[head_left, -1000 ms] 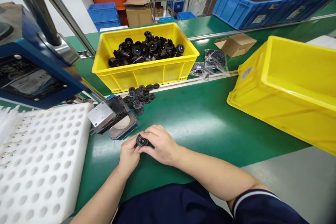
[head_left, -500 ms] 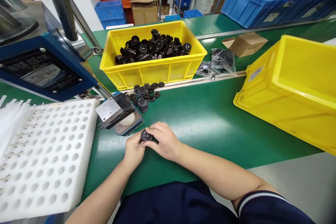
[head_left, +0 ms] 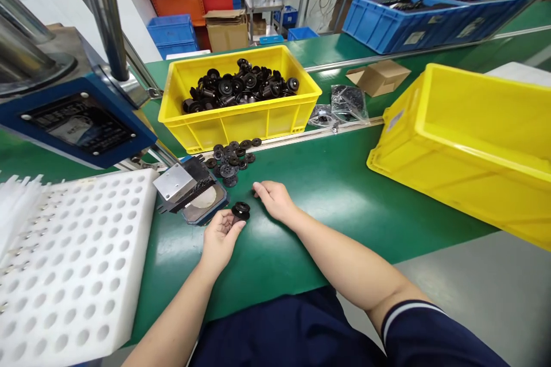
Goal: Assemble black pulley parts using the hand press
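Observation:
My left hand [head_left: 219, 236] grips a black flanged wheel-like part [head_left: 241, 211] between thumb and fingers, just above the green bench. Apart from it, to the right, my right hand [head_left: 274, 199] is closed with thumb and fingertips together. Something small and dark shows at those fingertips, too small to name. A loose pile of black discs with holes [head_left: 232, 161] lies beyond my hands. Left of that pile stands a hand press [head_left: 77, 120], its round pale base plate [head_left: 204, 197] close to my left hand.
A yellow bin [head_left: 241, 120] full of black wheel-like parts stands behind the discs. Another yellow bin [head_left: 456, 166] is at right. A white foam tray with holes [head_left: 81, 258] lies at left. Plastic bags [head_left: 348, 102], a small carton [head_left: 383, 76] and blue crates [head_left: 400, 26] sit farther back.
My right hand has let go of the black part and moved right and slightly away. My left hand keeps the part, now tilted more upright. The view has shifted a little.

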Demonstrator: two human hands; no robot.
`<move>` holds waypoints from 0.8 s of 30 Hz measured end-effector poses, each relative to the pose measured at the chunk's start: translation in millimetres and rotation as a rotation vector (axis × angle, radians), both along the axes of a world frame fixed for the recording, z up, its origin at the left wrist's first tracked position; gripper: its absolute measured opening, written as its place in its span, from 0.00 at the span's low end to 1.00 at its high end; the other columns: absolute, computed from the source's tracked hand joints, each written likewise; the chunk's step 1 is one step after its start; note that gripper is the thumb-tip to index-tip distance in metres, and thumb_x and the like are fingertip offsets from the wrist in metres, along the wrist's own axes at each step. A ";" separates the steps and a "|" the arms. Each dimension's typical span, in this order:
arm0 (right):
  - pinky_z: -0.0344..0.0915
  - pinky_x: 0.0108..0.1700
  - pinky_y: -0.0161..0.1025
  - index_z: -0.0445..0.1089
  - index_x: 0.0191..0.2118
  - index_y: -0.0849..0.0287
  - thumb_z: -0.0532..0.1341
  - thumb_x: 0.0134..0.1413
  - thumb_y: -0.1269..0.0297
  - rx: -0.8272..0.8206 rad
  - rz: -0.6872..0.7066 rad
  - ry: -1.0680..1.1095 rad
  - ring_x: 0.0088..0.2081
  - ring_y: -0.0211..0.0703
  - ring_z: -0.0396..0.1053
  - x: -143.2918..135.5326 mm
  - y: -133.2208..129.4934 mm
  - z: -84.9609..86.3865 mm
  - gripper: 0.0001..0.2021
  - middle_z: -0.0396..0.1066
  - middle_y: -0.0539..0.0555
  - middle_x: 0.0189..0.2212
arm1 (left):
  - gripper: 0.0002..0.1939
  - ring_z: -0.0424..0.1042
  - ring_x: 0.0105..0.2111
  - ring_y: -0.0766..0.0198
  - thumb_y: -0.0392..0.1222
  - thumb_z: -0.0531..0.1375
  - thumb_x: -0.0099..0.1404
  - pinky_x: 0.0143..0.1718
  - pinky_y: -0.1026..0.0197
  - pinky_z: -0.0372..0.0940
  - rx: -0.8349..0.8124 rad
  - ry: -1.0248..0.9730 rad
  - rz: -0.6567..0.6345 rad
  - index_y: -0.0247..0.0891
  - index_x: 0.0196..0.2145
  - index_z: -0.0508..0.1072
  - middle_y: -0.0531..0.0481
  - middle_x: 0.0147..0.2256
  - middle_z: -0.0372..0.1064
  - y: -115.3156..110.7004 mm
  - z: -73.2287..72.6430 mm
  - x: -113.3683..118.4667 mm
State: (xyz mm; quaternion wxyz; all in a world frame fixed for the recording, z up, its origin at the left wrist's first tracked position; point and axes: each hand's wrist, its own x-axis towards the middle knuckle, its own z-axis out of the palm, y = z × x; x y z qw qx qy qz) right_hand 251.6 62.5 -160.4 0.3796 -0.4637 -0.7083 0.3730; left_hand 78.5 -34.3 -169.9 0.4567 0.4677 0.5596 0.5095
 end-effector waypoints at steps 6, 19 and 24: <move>0.59 0.28 0.33 0.72 0.28 0.61 0.50 0.66 0.45 -0.093 -0.056 0.001 0.22 0.34 0.64 3.7 19.6 -8.7 0.26 0.73 0.51 0.23 | 0.17 0.68 0.28 0.68 0.46 0.70 0.54 0.29 0.65 0.64 -0.037 -0.089 0.084 0.37 0.37 0.72 0.51 0.31 0.71 -0.2 0.0 0.0; 0.60 0.33 0.36 0.74 0.29 0.59 0.59 0.58 0.52 -0.098 -0.021 0.028 0.28 0.40 0.67 4.0 18.8 -11.3 0.16 0.73 0.51 0.25 | 0.12 0.73 0.45 0.58 0.42 0.71 0.54 0.47 0.59 0.68 0.138 -0.201 0.106 0.39 0.37 0.79 0.45 0.44 0.75 -37.7 116.2 -43.9; 0.60 0.33 0.36 0.73 0.28 0.59 0.59 0.57 0.52 -0.098 -0.025 0.033 0.29 0.40 0.66 4.3 18.1 -9.4 0.16 0.72 0.51 0.25 | 0.15 0.75 0.46 0.55 0.42 0.69 0.57 0.51 0.54 0.70 0.317 0.195 0.245 0.39 0.43 0.79 0.43 0.46 0.77 -13.8 171.1 -69.6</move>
